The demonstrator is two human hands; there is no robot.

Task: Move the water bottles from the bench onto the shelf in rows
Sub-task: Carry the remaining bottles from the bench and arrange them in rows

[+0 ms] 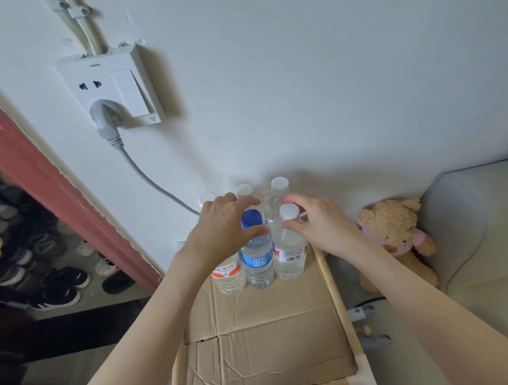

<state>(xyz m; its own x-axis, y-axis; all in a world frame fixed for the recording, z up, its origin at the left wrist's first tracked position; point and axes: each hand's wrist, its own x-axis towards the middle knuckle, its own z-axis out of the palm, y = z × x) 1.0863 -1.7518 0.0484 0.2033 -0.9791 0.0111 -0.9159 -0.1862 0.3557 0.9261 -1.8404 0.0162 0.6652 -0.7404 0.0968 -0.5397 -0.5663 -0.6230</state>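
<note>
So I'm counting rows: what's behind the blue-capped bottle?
Behind the blue-capped bottle stand bottles with white caps; three caps show against the wall. Their bodies are mostly covered by both hands and the front row.

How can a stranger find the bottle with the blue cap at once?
Look at the cardboard-lined wooden shelf below the white wall socket. In the front row of clear plastic bottles, take the middle bottle: only it has a blue cap and blue label.
</note>
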